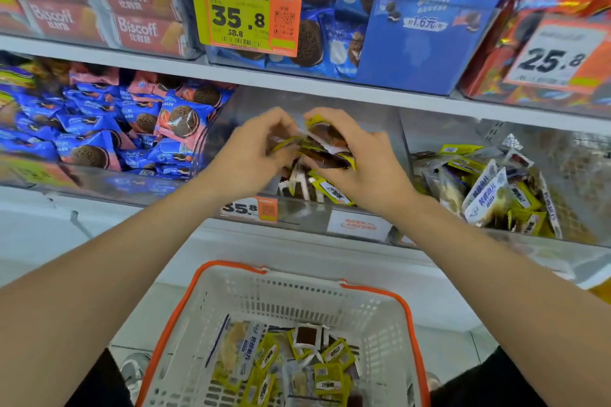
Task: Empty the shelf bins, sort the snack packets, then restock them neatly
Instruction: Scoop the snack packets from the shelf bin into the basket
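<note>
The left hand (246, 155) and right hand (367, 162) meet at the centre over the middle bin (380, 116), gripping a bundle of packets (317, 145) between them. At 9 o'clock sits a bin of cookie packets (109, 180); at 3 o'clock, a bin of mixed packets (443, 129). At 6 o'clock, below the shelf, a basket (185, 301) holds loose packets (297, 363). At 12 o'clock, the upper shelf (297, 82) carries biscuit boxes (132, 3) at 11 and cookie packs (330, 10) at 1.

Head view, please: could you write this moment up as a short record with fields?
left hand: grips a bunch of yellow packets
right hand: grips the same bunch
middle bin: few packets lie beneath the hands
right bin: mixed yellow and white packets
left bin: blue and pink cookie packets
basket: below, holding yellow and white packets
</note>
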The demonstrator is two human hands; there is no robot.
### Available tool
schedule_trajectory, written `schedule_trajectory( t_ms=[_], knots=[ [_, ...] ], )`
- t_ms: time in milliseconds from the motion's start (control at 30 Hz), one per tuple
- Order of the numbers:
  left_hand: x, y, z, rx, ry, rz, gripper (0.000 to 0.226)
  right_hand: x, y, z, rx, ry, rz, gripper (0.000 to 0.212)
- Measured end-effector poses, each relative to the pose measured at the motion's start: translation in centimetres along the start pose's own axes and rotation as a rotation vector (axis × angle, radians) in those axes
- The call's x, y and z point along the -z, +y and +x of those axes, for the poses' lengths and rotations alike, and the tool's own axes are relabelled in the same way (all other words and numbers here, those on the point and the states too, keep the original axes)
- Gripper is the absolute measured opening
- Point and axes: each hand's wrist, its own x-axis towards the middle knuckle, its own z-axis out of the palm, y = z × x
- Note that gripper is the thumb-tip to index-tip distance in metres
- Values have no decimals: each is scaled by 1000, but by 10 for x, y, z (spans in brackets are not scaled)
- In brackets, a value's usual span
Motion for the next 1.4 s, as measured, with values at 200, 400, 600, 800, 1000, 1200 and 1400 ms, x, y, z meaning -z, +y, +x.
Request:
schedule_trajectory(
  t_ms=[200, 400, 600, 800, 1000, 1200, 1400],
  knots=[
    [19, 30, -32, 182, -304, -208, 30, 12, -54, -36, 60, 103, 144, 56],
    [18, 8, -55, 354, -888, 189, 34, -11, -36, -75, -108, -558, -66, 65],
    [14, 24, -46, 299, -589, 338, 13, -2, -39, -78, -188, -878, -187, 68],
    [-32, 13, -12, 79, -189, 462, 14, 21, 7, -12, -395, -104, -207, 23],
    [-53, -15, 54, 170, -427, 518, 55, 26, 44, 30, -491, -929, -472, 107],
    [-64, -50, 71, 188, -706, 668, 114, -14, 68, 25, -465, -1034, -732, 107],
    [-60, -63, 81, 167, -712, 847, 119, -27, 85, 34, -543, -776, -403, 87]
  ],
)
